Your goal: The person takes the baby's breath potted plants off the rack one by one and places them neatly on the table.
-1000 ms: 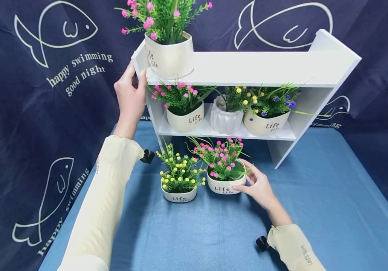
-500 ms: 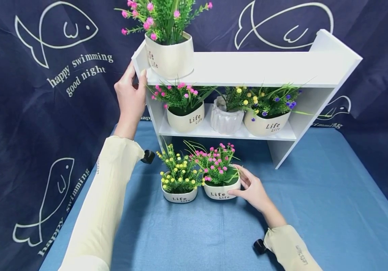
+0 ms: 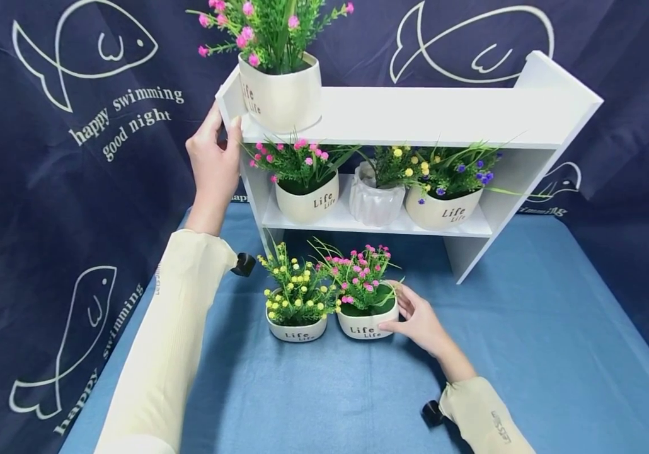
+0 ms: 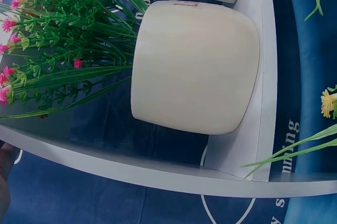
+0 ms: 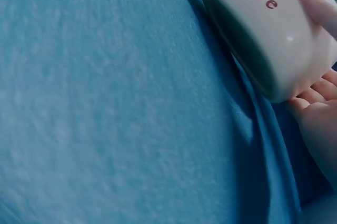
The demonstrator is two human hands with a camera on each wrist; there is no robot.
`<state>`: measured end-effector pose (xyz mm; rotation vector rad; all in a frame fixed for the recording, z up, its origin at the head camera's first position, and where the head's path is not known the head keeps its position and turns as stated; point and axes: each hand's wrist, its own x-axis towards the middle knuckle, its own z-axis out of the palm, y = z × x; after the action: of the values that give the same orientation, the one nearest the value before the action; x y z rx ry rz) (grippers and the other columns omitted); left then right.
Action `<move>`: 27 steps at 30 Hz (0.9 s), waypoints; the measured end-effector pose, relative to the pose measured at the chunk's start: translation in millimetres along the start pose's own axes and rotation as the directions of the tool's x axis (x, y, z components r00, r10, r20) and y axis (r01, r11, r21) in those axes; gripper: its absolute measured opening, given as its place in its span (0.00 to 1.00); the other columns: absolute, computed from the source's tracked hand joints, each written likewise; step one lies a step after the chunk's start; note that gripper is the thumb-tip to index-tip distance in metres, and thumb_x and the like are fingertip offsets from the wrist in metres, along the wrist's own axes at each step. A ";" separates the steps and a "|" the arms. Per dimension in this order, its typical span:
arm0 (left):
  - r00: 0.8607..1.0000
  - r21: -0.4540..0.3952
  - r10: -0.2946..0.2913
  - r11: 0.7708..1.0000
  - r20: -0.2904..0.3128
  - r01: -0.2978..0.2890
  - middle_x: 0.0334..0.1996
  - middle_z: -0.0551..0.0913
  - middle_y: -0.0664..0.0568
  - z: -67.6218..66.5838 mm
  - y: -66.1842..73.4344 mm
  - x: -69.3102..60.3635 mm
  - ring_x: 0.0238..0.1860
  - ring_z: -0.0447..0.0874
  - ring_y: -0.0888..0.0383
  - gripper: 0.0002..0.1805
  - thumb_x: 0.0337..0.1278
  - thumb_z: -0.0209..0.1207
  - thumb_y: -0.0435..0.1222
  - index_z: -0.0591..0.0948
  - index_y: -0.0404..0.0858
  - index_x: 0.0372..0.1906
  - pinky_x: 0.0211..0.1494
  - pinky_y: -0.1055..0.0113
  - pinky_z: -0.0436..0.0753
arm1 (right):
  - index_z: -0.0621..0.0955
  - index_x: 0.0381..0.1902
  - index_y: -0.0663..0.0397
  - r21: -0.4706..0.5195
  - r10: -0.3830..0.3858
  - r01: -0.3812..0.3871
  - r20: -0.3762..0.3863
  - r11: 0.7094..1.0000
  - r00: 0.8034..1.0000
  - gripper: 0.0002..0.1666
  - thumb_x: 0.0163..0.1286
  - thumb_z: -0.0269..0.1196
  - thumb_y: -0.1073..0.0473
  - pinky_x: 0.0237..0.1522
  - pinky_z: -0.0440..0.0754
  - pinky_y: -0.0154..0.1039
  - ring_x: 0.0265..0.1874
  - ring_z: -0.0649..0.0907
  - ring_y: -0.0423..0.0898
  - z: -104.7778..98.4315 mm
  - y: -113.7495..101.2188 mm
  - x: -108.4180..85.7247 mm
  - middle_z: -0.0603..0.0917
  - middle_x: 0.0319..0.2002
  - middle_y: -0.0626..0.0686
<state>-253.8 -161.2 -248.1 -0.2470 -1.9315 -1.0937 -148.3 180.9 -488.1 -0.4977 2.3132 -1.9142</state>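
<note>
R grip (image 3: pixel 419 324), clamped on pink-flowered pot (image 3: pixel 363 326) (thumb at front), approx. midway betw. L & R edges of worktop (image 3: pixel 302 403), just R of yellow-flowered pot (image 3: pixel 297 332); base contact unclear. L grip (image 3: pixel 213 162) pinches L edge of shelf unit (image 3: pixel 443 115). Prob. step: positioning pot; next move seemingly calls for level set-down, then release.

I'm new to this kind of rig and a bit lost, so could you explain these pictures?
There's no machine arm, just a person's bare hands. The wide picture comes from a camera on the head; the other two come from wrist cameras, one per hand. The left hand grips the left side of a white shelf bearing four potted plants. A pot of yellow flowers stands on the blue cloth. Beside it, the right hand holds a pot of pink flowers.
</note>
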 end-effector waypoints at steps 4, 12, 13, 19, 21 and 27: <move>1.000 -0.003 -0.001 1.000 -0.002 0.001 0.53 0.85 0.45 -0.7 1.2 0.4 0.51 0.84 0.61 0.21 0.66 0.54 0.34 0.77 0.36 0.62 0.48 0.68 0.86 | 0.62 0.69 0.68 -0.051 -0.015 0.017 0.034 0.999 0.999 0.54 0.45 0.75 0.72 0.59 0.69 0.18 0.56 0.71 0.20 -2.3 -2.1 1.7 0.68 0.67 0.71; 1.000 -0.016 -0.002 1.000 -0.001 0.002 0.52 0.85 0.45 0.7 0.8 0.1 0.52 0.84 0.61 0.21 0.66 0.54 0.34 0.77 0.36 0.62 0.49 0.63 0.86 | 0.64 0.70 0.61 -0.290 0.030 -0.014 0.052 0.957 0.998 0.56 0.44 0.78 0.62 0.55 0.78 0.30 0.58 0.79 0.46 -5.6 -6.4 1.7 0.74 0.64 0.65; 1.000 -0.012 0.001 1.000 -0.001 -0.001 0.52 0.85 0.45 0.6 0.8 0.0 0.52 0.84 0.60 0.21 0.66 0.54 0.34 0.77 0.35 0.62 0.49 0.62 0.86 | 0.64 0.70 0.60 -0.322 0.031 -0.013 0.052 0.947 0.998 0.56 0.44 0.79 0.61 0.56 0.79 0.35 0.57 0.80 0.51 -5.3 -6.6 1.6 0.75 0.63 0.65; 1.000 -0.010 -0.004 1.000 0.001 0.004 0.52 0.85 0.45 0.8 1.5 -0.4 0.52 0.84 0.60 0.21 0.66 0.54 0.34 0.77 0.35 0.62 0.50 0.63 0.85 | 0.62 0.71 0.63 -0.329 0.070 -0.046 0.063 0.943 0.996 0.58 0.44 0.79 0.61 0.63 0.74 0.51 0.62 0.77 0.59 -1.6 -8.7 1.2 0.74 0.65 0.65; 1.000 -0.011 -0.007 1.000 0.000 0.007 0.52 0.85 0.45 0.6 1.9 -0.6 0.52 0.84 0.60 0.21 0.66 0.54 0.34 0.77 0.36 0.62 0.50 0.63 0.85 | 0.62 0.71 0.63 -0.322 0.092 -0.065 0.070 0.945 0.993 0.58 0.44 0.79 0.60 0.64 0.73 0.51 0.63 0.76 0.59 0.0 -10.9 1.2 0.73 0.65 0.65; 1.000 -0.002 -0.010 1.000 -0.005 0.010 0.52 0.85 0.45 -0.7 2.8 -0.7 0.51 0.84 0.60 0.21 0.66 0.54 0.34 0.78 0.36 0.61 0.48 0.66 0.86 | 0.63 0.71 0.61 -0.326 0.107 -0.076 0.078 0.942 0.991 0.58 0.44 0.79 0.59 0.63 0.73 0.53 0.62 0.77 0.60 4.8 -16.4 2.0 0.75 0.64 0.64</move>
<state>-251.5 -159.9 -246.9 -0.2362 -1.9295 -1.1020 -145.8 173.2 -473.0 -0.4870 2.5478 -1.4422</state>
